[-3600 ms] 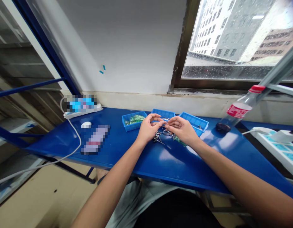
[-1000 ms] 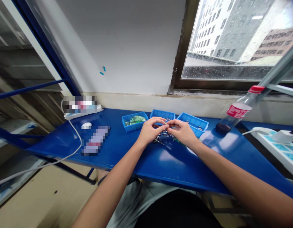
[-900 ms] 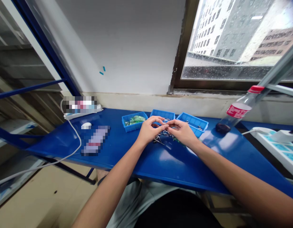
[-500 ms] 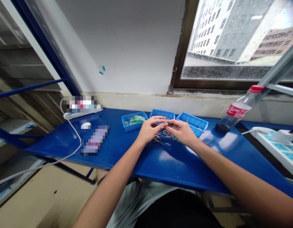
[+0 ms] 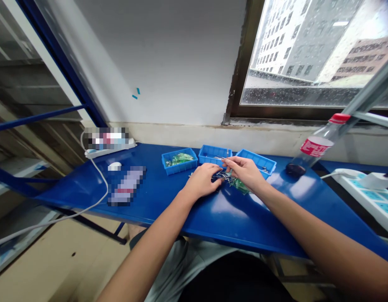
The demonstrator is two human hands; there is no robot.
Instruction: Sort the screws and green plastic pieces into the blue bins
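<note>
In the middle of the blue table a loose pile of metal rivets [image 5: 224, 176], thin-shafted and shiny, lies partly under my hands. My right hand [image 5: 244, 170] is above the pile, its thumb and index finger pinching one upright rivet [image 5: 227, 153] in front of the middle bin. My left hand [image 5: 202, 180] rests low at the pile's left side, thumb and fingers apart, the fingertips among the pieces. Under my right hand lies a green plastic bag [image 5: 241, 186], partly hidden.
Behind my hands stand three blue bins: the left bin [image 5: 179, 170] with green packaging, the middle bin [image 5: 215, 149] with thin metal pieces, the right bin [image 5: 269, 161] with small metal parts. A cola bottle [image 5: 316, 144] and power strip [image 5: 366, 188] are at right, a white cable [image 5: 101, 176] left.
My hands were together at their fingertips over the pile. Now they are apart: the left has come down onto the pieces, and the right holds a rivet upright near the middle bin.
</note>
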